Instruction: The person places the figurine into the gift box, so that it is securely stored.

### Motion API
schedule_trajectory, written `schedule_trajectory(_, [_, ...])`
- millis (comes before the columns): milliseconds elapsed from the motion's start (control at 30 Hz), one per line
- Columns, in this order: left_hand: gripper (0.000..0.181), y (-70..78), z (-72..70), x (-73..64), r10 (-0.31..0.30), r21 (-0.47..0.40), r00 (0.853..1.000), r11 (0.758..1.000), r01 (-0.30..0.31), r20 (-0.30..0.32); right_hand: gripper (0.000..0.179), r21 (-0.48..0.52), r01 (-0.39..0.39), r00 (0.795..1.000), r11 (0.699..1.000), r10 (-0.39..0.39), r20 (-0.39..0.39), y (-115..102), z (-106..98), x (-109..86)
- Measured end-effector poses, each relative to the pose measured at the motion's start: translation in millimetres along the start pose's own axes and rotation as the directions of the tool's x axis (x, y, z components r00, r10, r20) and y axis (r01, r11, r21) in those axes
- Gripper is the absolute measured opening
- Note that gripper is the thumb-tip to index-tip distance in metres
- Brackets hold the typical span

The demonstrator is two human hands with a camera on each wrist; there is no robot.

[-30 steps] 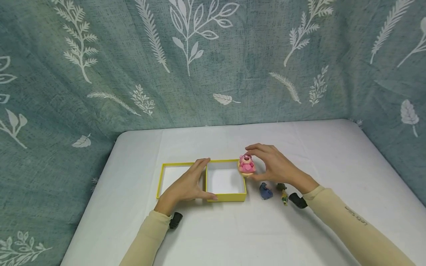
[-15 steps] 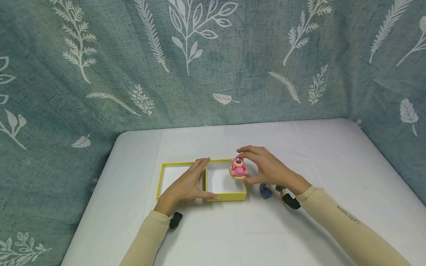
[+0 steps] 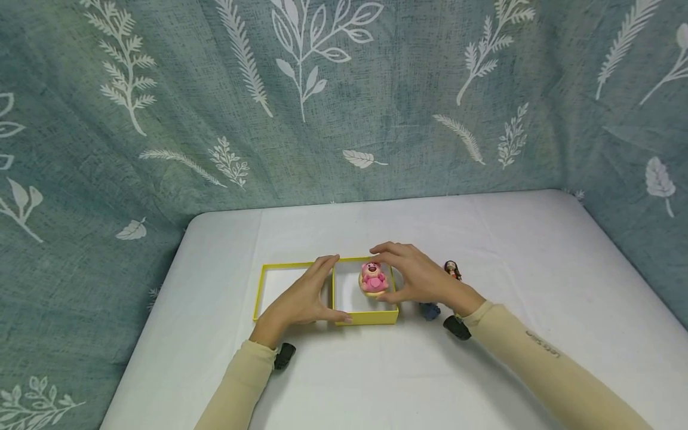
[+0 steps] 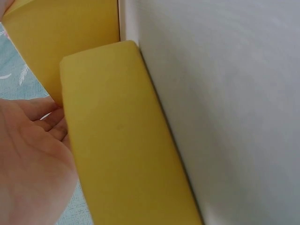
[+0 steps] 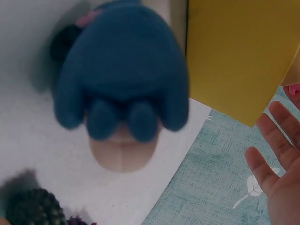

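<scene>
My right hand point(image 3: 411, 276) holds a pink bear figure point(image 3: 373, 279) between thumb and fingertips, over the right part of a yellow box point(image 3: 366, 318) with a white inside. In the right wrist view only a sliver of the pink figure point(image 5: 294, 89) shows. My left hand point(image 3: 303, 295) spans the box's left side, thumb at the front wall and fingertips at the back corner. Under that hand and to its left lies a second shallow tray-like part point(image 3: 279, 286), white with yellow edges. The left wrist view shows its yellow wall point(image 4: 122, 136) near the palm point(image 4: 33, 164).
A blue animal figure point(image 5: 124, 61) stands just right of the box, partly behind my right hand in the head view. Beyond the right wrist is a dark-haired figure point(image 3: 452, 270). A dark bumpy thing point(image 5: 35, 208) shows at the right wrist view's lower left. Patterned cloth point(image 3: 333, 119) hangs behind.
My right hand has carried the pink bear figure left and slightly nearer, from the box's right edge to over its inside. The dark-haired figure has come into view. The left hand stays put.
</scene>
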State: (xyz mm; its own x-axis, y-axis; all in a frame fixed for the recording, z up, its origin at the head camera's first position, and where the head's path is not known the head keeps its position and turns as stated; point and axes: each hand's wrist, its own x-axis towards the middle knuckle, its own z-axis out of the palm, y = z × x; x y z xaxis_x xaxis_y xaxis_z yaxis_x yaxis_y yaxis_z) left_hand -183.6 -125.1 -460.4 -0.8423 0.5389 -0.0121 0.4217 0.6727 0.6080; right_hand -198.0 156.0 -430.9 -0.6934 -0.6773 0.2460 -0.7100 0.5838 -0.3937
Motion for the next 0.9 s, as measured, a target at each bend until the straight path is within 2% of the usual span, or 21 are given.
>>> schedule_trajectory(500, [0.128,1.4,0.3,-0.5,-0.018,-0.017,1.0,1.0,0.018,-0.002,0.069,-0.013,0.023,1.0,1.0,-0.023,0.007,4.1,9.0,-0.8])
schedule_trajectory(900, [0.128,-0.1,0.9,-0.2,-0.006,-0.017,1.0,1.0,0.006,-0.002,0.068,-0.013,0.032,0.999,0.999,-0.032,0.009,2.8,10.7,1.6])
